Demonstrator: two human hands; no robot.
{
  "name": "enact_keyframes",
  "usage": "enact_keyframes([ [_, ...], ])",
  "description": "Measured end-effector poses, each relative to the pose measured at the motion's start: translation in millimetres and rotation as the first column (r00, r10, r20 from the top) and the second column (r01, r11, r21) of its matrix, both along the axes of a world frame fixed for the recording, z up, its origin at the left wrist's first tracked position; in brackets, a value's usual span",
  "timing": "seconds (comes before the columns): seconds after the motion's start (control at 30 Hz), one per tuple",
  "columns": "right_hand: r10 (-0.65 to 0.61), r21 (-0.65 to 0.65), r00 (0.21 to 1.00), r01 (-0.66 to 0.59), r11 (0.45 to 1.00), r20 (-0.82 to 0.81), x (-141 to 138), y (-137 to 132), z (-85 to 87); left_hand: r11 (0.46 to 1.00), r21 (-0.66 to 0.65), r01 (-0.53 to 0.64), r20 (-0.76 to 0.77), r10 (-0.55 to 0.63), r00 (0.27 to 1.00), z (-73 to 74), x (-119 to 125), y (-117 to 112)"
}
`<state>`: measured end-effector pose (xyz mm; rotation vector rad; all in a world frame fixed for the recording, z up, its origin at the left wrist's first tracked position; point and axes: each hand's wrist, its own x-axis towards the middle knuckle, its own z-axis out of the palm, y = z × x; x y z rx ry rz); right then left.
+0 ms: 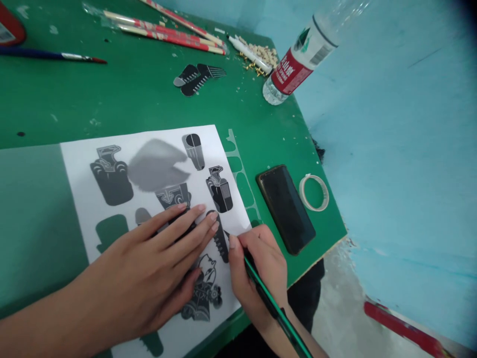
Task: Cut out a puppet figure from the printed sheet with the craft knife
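My left hand (164, 253) lies flat with its fingers stretched out, pressing on a white sheet (78, 169) printed with black and grey figure parts. My right hand (261, 271) grips a slim green-and-black craft knife (266, 293) like a pen. Its dark, thin tip meets the sheet beside a long black laced shape (221, 243), close to my left fingertips. Green shows through shaped holes in the sheet, such as one hole (112, 229) left of my hand. A printed head figure (203, 298) is partly under my left thumb.
On the green table (141, 109) lie cut-out black pieces (197, 78), a phone (286, 209), a tape roll (314, 193), wrapped chopsticks (167, 35), a paintbrush (67, 56) and a white marker (249, 53). A water bottle (294, 67) stands near the blue wall (391, 149).
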<state>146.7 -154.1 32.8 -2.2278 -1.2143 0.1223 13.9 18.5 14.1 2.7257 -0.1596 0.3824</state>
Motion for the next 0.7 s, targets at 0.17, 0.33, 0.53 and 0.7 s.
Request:
enact_keyframes([
  [0.17,-0.022,-0.013,1.0,0.022,1.0,-0.013,0.3,1.4,0.4,1.0,0.003,0.01,-0.009,-0.01,1.0,-0.5,-1.2,-0.6],
  [0.33,-0.045,0.014,0.999,0.045,0.999,-0.026,-0.4,1.4,0.4,1.0,0.005,0.016,-0.004,-0.016,1.0,-0.3,-1.2,-0.5],
  [0.53,-0.025,-0.018,1.0,0.024,1.0,-0.012,0.5,2.2,-0.6,1.0,0.01,0.017,-0.003,-0.017,1.0,-2.6,-1.6,-0.2],
  [0.7,-0.018,-0.014,1.0,0.018,1.0,-0.008,0.7,2.6,-1.4,1.0,0.021,0.018,-0.001,-0.018,1.0,-3.6,-3.1,-0.4],
])
